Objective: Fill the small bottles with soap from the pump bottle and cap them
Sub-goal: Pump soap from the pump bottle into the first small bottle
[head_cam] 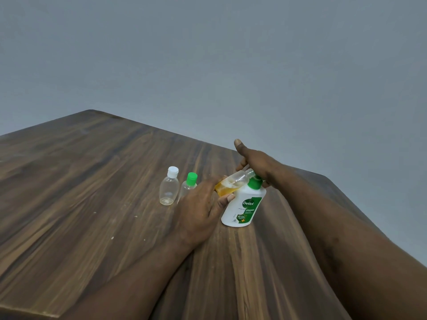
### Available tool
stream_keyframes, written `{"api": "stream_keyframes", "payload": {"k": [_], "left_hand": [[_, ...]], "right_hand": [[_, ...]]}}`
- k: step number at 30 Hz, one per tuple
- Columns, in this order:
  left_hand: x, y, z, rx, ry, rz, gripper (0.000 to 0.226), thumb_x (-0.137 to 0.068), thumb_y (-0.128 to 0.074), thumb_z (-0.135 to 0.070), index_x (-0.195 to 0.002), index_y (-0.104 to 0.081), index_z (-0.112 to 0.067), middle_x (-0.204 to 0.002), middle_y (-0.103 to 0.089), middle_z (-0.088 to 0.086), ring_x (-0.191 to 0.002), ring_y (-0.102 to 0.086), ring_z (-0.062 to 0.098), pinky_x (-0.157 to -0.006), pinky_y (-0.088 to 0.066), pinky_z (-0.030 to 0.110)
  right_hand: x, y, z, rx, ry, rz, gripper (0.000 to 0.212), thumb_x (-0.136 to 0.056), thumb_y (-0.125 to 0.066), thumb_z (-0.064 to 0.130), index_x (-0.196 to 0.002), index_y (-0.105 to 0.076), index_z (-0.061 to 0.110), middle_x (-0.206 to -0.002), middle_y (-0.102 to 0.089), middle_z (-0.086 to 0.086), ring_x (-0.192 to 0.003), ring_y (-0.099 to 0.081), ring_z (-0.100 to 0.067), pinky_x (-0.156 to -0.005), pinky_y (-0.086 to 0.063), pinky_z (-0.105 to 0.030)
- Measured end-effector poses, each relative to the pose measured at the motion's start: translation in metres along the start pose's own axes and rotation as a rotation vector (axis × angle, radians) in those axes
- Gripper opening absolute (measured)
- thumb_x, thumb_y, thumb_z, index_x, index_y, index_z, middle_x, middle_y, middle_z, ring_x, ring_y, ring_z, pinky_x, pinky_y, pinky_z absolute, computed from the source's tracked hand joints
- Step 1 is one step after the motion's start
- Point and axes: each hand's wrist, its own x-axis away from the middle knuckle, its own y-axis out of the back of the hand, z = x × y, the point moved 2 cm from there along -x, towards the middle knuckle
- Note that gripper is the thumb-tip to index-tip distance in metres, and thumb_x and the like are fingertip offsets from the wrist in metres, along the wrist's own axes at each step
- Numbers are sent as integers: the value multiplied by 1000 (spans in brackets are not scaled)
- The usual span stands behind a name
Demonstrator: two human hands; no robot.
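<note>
Two bare forearms reach in from the near edge across a dark wood-grain bench (92, 181), the left one lying low over the planks and the right one coming in higher from the right side. The left hand (198, 204) has its grip clamped on a small clear bottle (233, 181), thumb below and fingers above its lower half, holding it tilted clear of the bench with its uncapped neck pointing up and to the right. Amber soap is pooled in the lower end of that bottle, beside the fingers. Just beneath and right of it stands the white pump bottle (242, 204), upright on the bench, its green and white Dettol label facing the camera; the held bottle's open neck sits right at the green pump head (254, 183). The right hand (256, 165) lies on top of that pump head with the thumb stuck straight up and the fingers bent down the far side; whether this grip closes around the pump cannot be told, since the hand's own back hides the fingers. To the left, just beyond the left hand's knuckles, a green-capped small bottle (188, 184) stands upright, partly hidden by the hand, and close beside it a white-capped small bottle (169, 189) stands upright too, both looking clear and unfilled. A plain grey wall (208, 54) rises behind the bench.
</note>
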Motion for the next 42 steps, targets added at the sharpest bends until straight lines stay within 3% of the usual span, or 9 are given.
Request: {"api": "stream_keyframes", "payload": {"k": [9, 14, 18, 22, 24, 31, 36, 38, 42], "left_hand": [[-1, 0, 3, -38, 15, -20, 41, -101, -49, -58, -133, -56, -33, -103, -64, -21, -83, -56, -9, -70, -38, 12], [-1, 1, 1, -42, 7, -36, 42, -101, -50, -58, -133, -57, -32, -101, -62, -22, -83, -56, -10, -70, -35, 5], [-1, -1, 5, -28, 8, -19, 39, -102, -53, -52, -133, -58, -30, -103, -63, -21, -84, -56, -7, -71, -41, 15], [1, -3, 8, -36, 19, 2, 41, -101, -49, -59, -134, -55, -35, -103, -63, -20, -79, -55, -2, -69, -48, 28], [0, -3, 8, -33, 16, 6, 41, -101, -48, -60, -134, -55, -36, -103, -64, -18, -80, -56, -1, -69, -45, 26], [1, 1, 3, -9, 15, -44, 38, -101, -52, -56, -132, -57, -35, -93, -60, -29, -83, -56, -7, -70, -39, 20], [-2, 0, 2, 8, 2, -61, 36, -101, -52, -54, -131, -57, -35, -94, -58, -36, -82, -55, -10, -72, -40, 25], [-2, 0, 3, -3, 3, -57, 35, -101, -53, -54, -131, -56, -36, -96, -58, -36, -84, -55, -10, -75, -43, 29], [-1, -1, 6, -23, 0, -39, 35, -101, -53, -54, -130, -57, -35, -95, -60, -28, -86, -57, -8, -71, -36, 11]], "right_hand": [[4, 22, 13, 35, 33, -19, 89, -88, -23, 92, -104, -71, 18, -110, -67, -8, -99, -68, -27, -88, -60, -46], [4, 22, 15, 9, 59, -2, 89, -89, -24, 90, -105, -72, 17, -112, -68, -9, -98, -67, -26, -75, -56, -38], [1, -1, 4, 23, 71, 21, 91, -91, -29, 88, -99, -75, 11, -101, -75, -8, -96, -71, -28, -95, -55, -48], [1, -2, 1, -26, 65, 23, 90, -92, -31, 86, -95, -75, 8, -95, -76, -9, -94, -72, -29, -97, -55, -48], [2, -1, 1, -26, 60, 25, 89, -91, -31, 88, -91, -75, 10, -95, -76, -9, -93, -72, -28, -97, -55, -50], [10, 16, 13, 37, 36, -7, 91, -87, -25, 93, -100, -73, 16, -107, -70, -8, -99, -68, -27, -90, -60, -49], [10, 24, 20, -1, 55, -49, 90, -87, -25, 92, -102, -72, 17, -107, -69, -9, -96, -68, -25, -72, -57, -37], [7, 14, 16, 36, 55, -37, 91, -89, -25, 90, -104, -73, 15, -107, -70, -7, -97, -68, -26, -78, -57, -40], [4, -3, 8, 38, 45, 31, 91, -94, -25, 85, -101, -74, 9, -102, -73, -9, -95, -69, -26, -91, -55, -45]]}}
